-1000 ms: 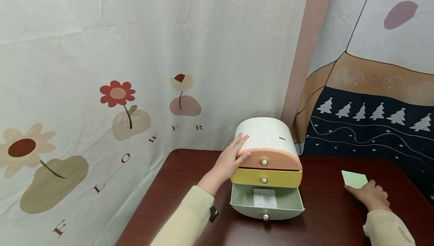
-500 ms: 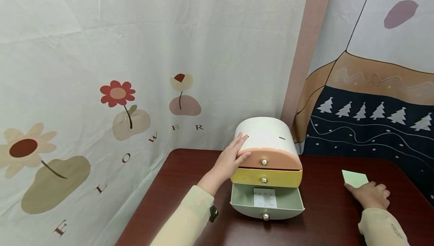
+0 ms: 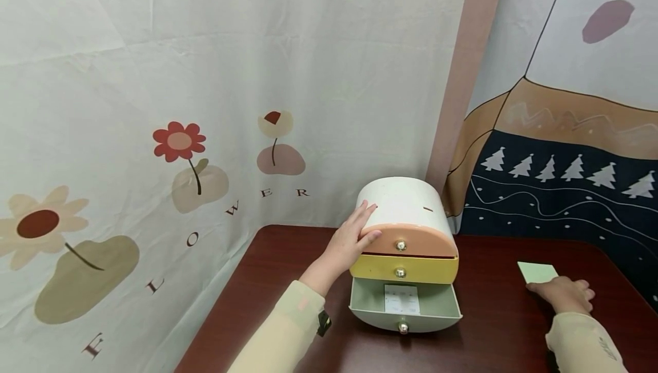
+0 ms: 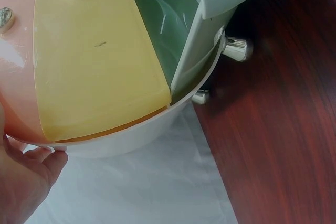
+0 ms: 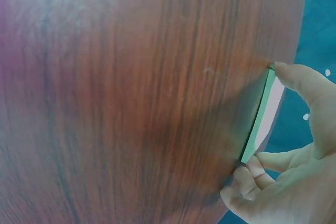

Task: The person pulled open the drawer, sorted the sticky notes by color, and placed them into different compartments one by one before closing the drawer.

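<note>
A small chest of drawers [image 3: 403, 200] with a white rounded top stands on the table. Its orange top drawer [image 3: 429, 240] and yellow middle drawer [image 3: 432, 271] are closed, while the pale green bottom drawer [image 3: 437, 323] is pulled out. In it lies a flat white printed packet [image 3: 401, 299]. My left hand [image 3: 345, 244] rests against the chest's upper left side, fingers extended, thumb on the orange front. Off to the right, my right hand [image 3: 564, 294] pinches a light green sticky note pad [image 3: 537, 272]; in the right wrist view, thumb and fingers meet the pad's [image 5: 265, 116] opposite ends.
The dark red-brown wooden table [image 3: 493, 304] spreads around the chest. A white flower-printed curtain [image 3: 329, 76] hangs behind and to the left. Behind the right side hangs a dark cloth [image 3: 545, 213] with white trees.
My right hand and the green pad have shifted very slightly, a little nearer to me over the last half second. The left hand and the chest have not moved.
</note>
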Action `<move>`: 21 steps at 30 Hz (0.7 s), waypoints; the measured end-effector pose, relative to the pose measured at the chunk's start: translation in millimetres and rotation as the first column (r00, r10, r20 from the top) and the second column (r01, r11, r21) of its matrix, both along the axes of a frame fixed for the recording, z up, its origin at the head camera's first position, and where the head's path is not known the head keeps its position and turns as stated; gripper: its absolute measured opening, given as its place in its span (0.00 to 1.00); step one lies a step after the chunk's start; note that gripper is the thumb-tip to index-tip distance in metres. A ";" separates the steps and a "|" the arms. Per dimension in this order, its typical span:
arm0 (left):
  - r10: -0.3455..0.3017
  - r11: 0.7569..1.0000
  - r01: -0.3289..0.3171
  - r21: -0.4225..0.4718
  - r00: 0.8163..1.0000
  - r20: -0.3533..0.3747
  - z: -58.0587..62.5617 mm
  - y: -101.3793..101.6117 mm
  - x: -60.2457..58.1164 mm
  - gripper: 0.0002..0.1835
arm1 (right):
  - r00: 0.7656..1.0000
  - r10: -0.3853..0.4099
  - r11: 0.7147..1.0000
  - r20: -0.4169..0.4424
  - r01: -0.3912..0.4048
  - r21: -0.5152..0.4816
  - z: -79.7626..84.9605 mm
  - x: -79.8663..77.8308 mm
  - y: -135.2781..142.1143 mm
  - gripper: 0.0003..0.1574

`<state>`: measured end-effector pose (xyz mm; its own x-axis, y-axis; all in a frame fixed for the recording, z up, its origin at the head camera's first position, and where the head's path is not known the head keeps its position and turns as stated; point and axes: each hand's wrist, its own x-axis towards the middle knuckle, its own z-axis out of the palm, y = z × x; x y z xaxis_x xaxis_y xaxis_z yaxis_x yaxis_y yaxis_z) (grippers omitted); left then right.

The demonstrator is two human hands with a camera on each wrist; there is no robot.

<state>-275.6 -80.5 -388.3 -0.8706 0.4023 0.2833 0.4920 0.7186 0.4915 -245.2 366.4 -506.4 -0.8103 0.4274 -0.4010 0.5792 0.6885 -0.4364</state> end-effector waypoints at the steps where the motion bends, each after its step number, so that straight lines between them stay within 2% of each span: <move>1: -0.001 1.000 0.001 0.001 1.000 0.000 0.2 -0.1 0.0 0.36 | 1.000 0.002 1.000 0.006 -0.002 -0.001 0.0 -0.2 0.7 0.51; 6: -0.007 1.000 0.007 0.007 1.000 0.003 1.3 -0.1 0.8 0.35 | 1.000 0.013 1.000 -0.004 -0.013 0.014 0.4 0.7 2.7 0.49; 11: -0.009 1.000 0.009 0.011 1.000 0.015 2.5 0.2 1.8 0.35 | 0.998 0.016 0.999 -0.068 -0.013 0.041 0.4 0.9 2.2 0.47; 21: -0.005 1.000 0.005 0.008 1.000 0.013 2.5 -0.2 1.6 0.36 | 0.987 0.033 0.995 -0.155 -0.018 0.093 -3.4 -3.2 1.5 0.57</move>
<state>-274.0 -80.7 -385.9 -0.8722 0.4046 0.2750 0.4891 0.7118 0.5041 -248.4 368.0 -509.9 -0.8710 0.4347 -0.2290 0.4906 0.7433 -0.4549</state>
